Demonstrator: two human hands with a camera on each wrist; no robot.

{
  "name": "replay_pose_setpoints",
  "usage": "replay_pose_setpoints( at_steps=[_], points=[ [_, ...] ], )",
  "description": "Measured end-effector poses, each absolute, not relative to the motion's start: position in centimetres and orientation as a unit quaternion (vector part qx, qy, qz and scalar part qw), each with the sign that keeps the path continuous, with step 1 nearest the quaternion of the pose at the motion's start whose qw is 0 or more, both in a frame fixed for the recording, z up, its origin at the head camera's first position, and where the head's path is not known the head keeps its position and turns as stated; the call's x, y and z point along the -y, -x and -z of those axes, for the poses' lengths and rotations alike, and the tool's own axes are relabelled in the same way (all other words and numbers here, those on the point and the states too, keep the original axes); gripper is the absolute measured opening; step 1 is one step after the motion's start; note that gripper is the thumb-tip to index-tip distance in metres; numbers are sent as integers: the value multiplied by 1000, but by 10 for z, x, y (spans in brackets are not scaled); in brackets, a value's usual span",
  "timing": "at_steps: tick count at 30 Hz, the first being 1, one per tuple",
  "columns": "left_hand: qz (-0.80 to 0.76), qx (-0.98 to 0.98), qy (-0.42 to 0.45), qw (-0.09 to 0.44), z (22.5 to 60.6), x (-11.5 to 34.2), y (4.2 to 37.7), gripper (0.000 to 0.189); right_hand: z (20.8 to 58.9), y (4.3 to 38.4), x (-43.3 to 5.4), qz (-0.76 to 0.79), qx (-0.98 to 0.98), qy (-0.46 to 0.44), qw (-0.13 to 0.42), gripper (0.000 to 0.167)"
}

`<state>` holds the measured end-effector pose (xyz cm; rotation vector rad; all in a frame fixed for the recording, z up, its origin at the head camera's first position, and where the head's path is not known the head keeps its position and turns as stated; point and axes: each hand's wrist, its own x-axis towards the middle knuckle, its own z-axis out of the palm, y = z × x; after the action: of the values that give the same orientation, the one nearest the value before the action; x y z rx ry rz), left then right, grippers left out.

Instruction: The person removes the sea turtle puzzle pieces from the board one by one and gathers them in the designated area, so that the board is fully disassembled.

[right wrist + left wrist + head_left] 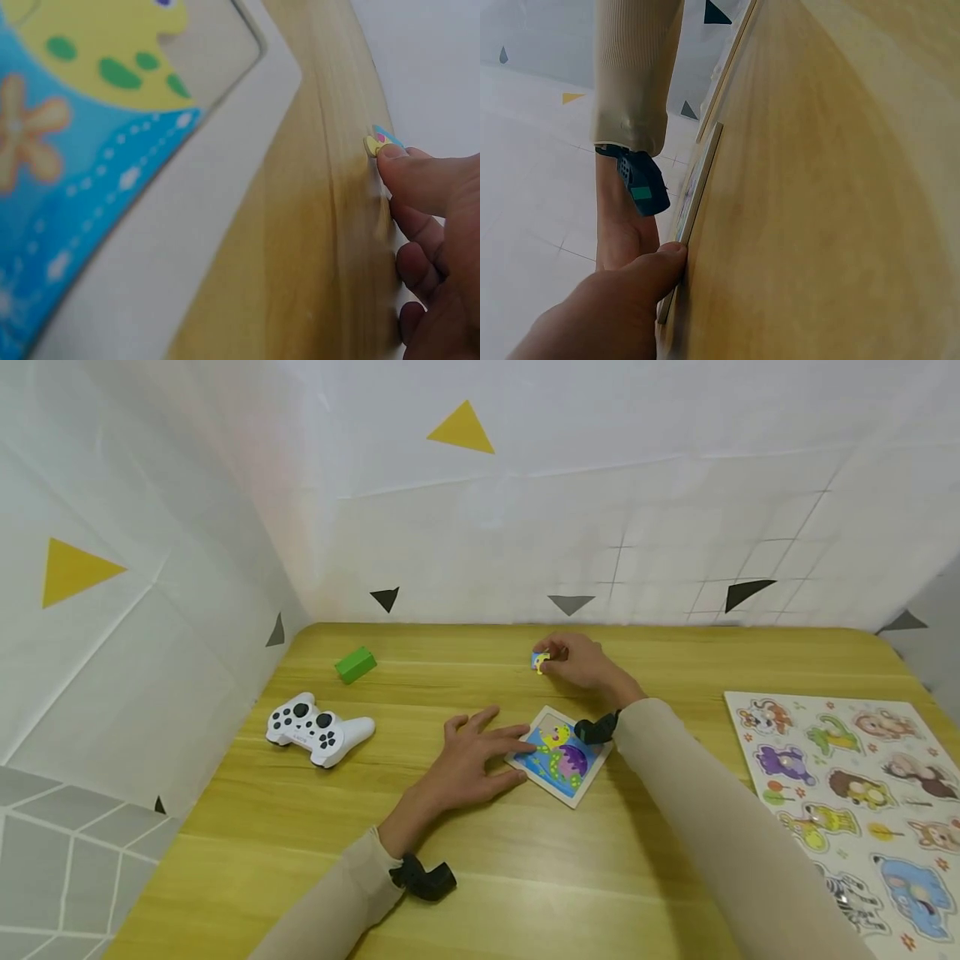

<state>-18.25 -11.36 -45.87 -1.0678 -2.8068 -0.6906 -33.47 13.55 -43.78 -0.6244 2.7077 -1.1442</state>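
Observation:
My right hand (577, 660) pinches a small puzzle piece (539, 661), blue with a yellow patch, over the far part of the table. The right wrist view shows that puzzle piece (381, 140) between thumb and fingertips. A square wooden dinosaur puzzle (543, 762) lies turned like a diamond in front of me. Its picture is a yellow and purple dinosaur on blue, with a bare recess at the top corner. My left hand (474, 758) is spread flat at the puzzle's left side, fingertips on its frame. In the left wrist view the thumb (664, 262) touches the puzzle's edge.
A white game controller (318, 729) lies at the left, with a green block (356, 665) behind it. On the right is a large animal puzzle board (847, 777). White cloth (487, 543) with triangles hangs behind the wooden table (525, 885).

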Motion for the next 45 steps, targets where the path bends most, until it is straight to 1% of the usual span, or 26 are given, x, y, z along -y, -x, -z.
replay_pose_setpoints(
  at_steps=[11,18,32,36,40,45],
  points=[
    [225,909,348,35,459,114,180,37,439,336,-133,366,-906,202,59,26],
    [220,912,346,29,461,115,180,37,439,339,-131,361,-909,198,59,24],
    [231,907,350,25,460,112,177,37,439,339,-132,345,-919,184,56,29],
    [228,906,354,24,460,111,177,37,439,336,-135,361,-913,180,58,32],
    [223,907,357,27,461,111,178,38,440,332,-144,417,-887,182,74,37],
    [216,906,361,33,461,110,181,38,439,325,-161,451,-869,190,72,37]
  ],
)
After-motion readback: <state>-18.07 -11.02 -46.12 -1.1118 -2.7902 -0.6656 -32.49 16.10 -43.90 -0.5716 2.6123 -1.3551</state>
